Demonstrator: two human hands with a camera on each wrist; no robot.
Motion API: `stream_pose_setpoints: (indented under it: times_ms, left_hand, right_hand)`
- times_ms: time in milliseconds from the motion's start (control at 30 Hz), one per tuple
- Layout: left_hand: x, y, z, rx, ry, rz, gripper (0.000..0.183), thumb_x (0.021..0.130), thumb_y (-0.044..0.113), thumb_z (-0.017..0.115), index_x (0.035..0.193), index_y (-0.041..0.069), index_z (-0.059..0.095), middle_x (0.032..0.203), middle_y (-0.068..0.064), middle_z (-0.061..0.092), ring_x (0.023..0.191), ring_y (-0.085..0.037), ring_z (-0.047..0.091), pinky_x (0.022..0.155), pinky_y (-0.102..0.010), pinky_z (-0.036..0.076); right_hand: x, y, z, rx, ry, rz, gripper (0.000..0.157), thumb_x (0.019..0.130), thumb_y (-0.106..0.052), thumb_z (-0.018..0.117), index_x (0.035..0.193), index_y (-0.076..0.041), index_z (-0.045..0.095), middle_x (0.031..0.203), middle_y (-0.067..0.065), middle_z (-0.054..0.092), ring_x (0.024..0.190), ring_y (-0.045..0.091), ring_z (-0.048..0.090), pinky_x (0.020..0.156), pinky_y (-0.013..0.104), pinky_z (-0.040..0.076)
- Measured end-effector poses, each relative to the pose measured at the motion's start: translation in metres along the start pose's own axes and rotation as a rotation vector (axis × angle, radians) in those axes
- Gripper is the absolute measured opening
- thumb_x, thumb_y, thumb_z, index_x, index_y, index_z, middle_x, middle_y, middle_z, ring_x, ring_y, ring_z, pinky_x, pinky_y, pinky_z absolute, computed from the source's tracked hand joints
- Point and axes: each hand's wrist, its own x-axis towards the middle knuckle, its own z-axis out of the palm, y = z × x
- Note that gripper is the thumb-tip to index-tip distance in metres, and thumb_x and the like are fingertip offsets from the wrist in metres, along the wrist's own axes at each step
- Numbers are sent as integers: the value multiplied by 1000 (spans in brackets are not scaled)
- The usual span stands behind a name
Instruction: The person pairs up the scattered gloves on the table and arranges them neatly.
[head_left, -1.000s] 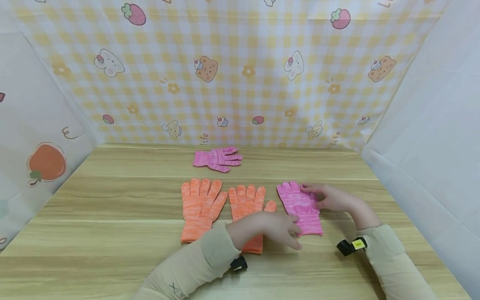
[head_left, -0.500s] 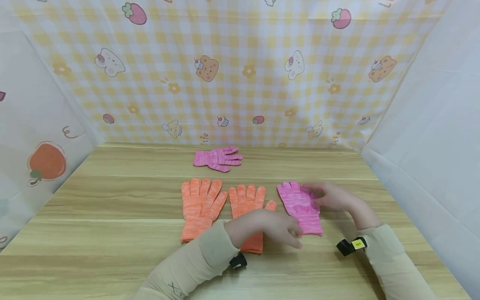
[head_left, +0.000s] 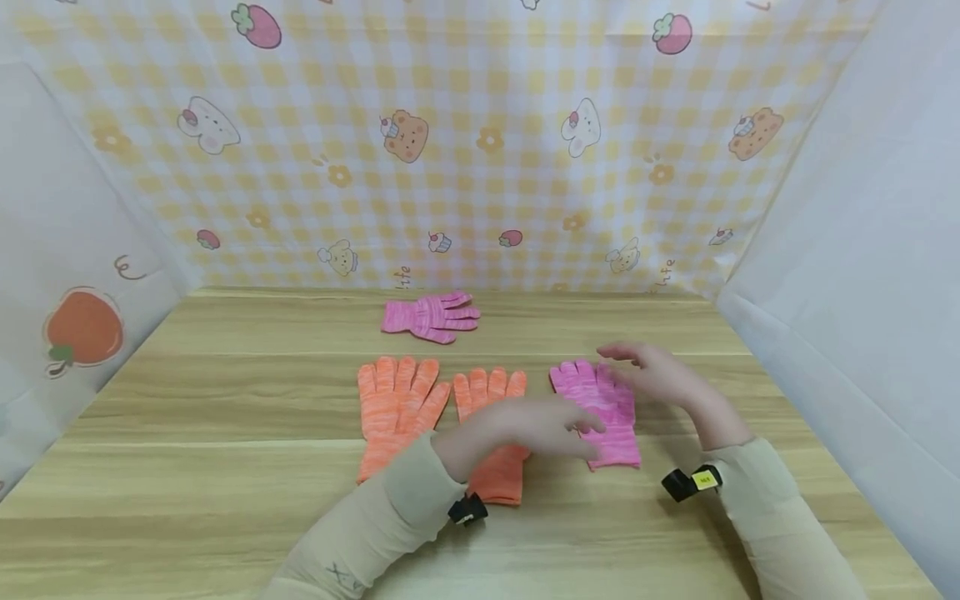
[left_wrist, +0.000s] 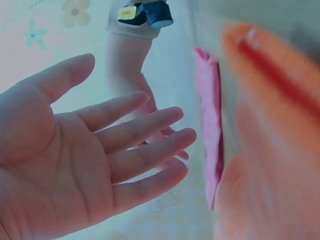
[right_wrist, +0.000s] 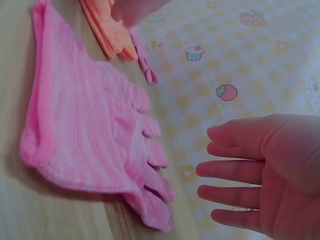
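Flat on the table lies a pink knit glove [head_left: 611,429], cuff toward me, between my two hands. My right hand [head_left: 656,375] hovers over its right edge with fingers extended; the right wrist view shows that hand [right_wrist: 280,175] apart from the glove [right_wrist: 80,115]. My left hand [head_left: 543,427] reaches across an orange glove [head_left: 498,479], fingers loosely spread over the pink glove's left side. In the left wrist view its palm [left_wrist: 75,160] is bare, holding nothing. Another orange glove [head_left: 397,408] lies to the left, its cuff partly behind my left sleeve.
A second pink glove [head_left: 431,317] lies sideways at the back of the wooden table [head_left: 225,500]. Behind it hangs a yellow checked cloth [head_left: 465,183], with white cloth walls [head_left: 847,208] at the sides. Each wrist carries a black camera [head_left: 468,508].
Both hands have lifted and moved slightly away from me, the right hand coming off the pink glove's edge. The whole view has shifted a little. The gloves lie as before.
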Motion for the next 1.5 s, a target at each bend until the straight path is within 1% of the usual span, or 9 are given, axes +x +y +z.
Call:
stream_pose_setpoints:
  times_ms: [233,333,500,600,833,1000,1133,1333,1500]
  left_hand:
    - [-8,-5,-13,-121,120,-60,44,97,34,55,133,8,56,122,-2,61,106,-10,57,82,-24,48]
    - [-14,-7,-22,-166,181,-91,42,97,33,56,130,7,58,119,-3,62,104,-13,59,81,-28,50]
    - [-26,-16,-38,-256,282,-152,40,98,32,55,128,6,59,118,-5,62,107,-18,58,84,-34,50]
    - [-33,-23,-46,-317,337,-173,39,98,30,54,126,4,59,111,-6,63,104,-24,59,80,-36,51]
    - [-46,-42,-60,-319,474,-250,33,98,25,55,122,4,63,96,-5,67,94,-31,64,76,-39,53]
    - [-52,-57,-67,-344,504,-286,34,99,23,53,124,0,61,99,-12,67,88,-29,65,79,-44,53]
    - [-56,-67,-76,-347,526,-297,34,100,21,51,123,-2,60,103,-18,66,83,-25,66,76,-37,54]
    - [-63,-83,-86,-354,574,-367,39,100,28,51,128,2,58,102,-14,68,88,-30,66,68,-35,51]
    - [-67,-95,-93,-450,641,-423,37,100,26,50,125,0,59,101,-17,67,88,-33,66,64,-30,51]
  right_hand:
    - [9,-11,1,40,35,21,43,95,-18,60,132,2,53,125,22,58,110,37,57,89,49,49]
    - [16,-17,1,56,48,18,42,95,-19,60,132,2,54,122,21,60,106,33,60,85,44,52]
    - [27,-26,2,89,69,17,40,97,-21,57,130,2,55,119,20,62,109,34,59,91,49,47]
    - [34,-33,3,111,80,38,40,97,-23,57,129,1,56,119,19,63,110,34,58,93,50,45]
    - [54,-49,7,275,72,92,38,98,-20,56,129,1,56,121,23,61,104,36,61,90,50,48]
    - [68,-62,9,407,74,125,38,99,-19,54,130,3,55,122,23,60,106,36,60,92,50,46]
    - [79,-69,11,477,89,129,38,100,-20,52,129,4,55,123,21,60,107,34,60,90,44,49]
    - [91,-74,15,591,118,158,37,100,-18,50,128,7,54,127,24,56,111,34,58,92,39,49]
    - [101,-77,22,691,134,184,38,101,-17,50,127,11,53,130,29,51,117,39,53,95,40,46]
